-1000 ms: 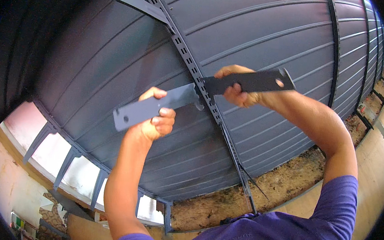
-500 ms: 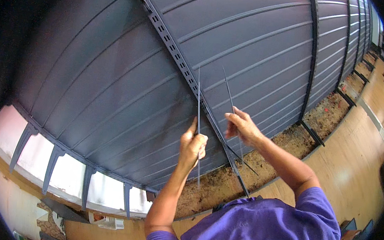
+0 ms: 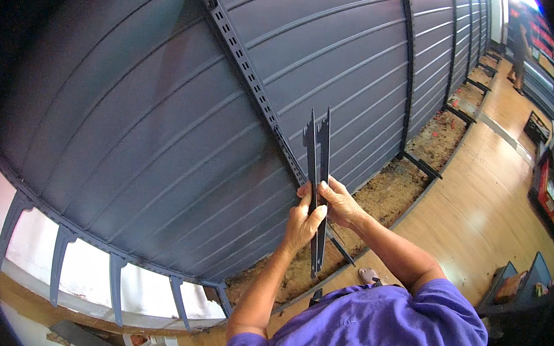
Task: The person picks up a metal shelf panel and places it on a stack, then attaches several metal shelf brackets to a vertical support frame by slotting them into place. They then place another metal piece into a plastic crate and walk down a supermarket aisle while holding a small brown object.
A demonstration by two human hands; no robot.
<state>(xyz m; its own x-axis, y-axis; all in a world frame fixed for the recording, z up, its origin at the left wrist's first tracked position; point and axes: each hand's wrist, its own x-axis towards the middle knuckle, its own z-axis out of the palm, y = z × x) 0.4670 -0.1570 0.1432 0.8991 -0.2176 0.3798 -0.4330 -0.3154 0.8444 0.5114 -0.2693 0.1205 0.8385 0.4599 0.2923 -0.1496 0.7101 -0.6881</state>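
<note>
My left hand [image 3: 301, 222] and my right hand [image 3: 338, 203] hold two long dark grey metal shelf brackets [image 3: 316, 151] pressed side by side, seen edge-on and standing upright in front of me. Both hands grip them near the middle, thumbs touching. Behind the brackets runs a slotted grey upright rail [image 3: 253, 83] fixed to a ribbed grey back panel [image 3: 130, 114] of a bare shelving unit.
Grey shelf arms [image 3: 62, 256] jut out along the lower left over a white base. Dirt and debris [image 3: 394, 190] lie along the floor strip under the panel. Wooden floor [image 3: 484, 211] stretches right, with a person [image 3: 521, 43] far off and goods [image 3: 542, 196] at the right.
The two brackets were held apart and flat a second ago; I have turned them edge-on and brought them together. The view has tilted down along the panel.
</note>
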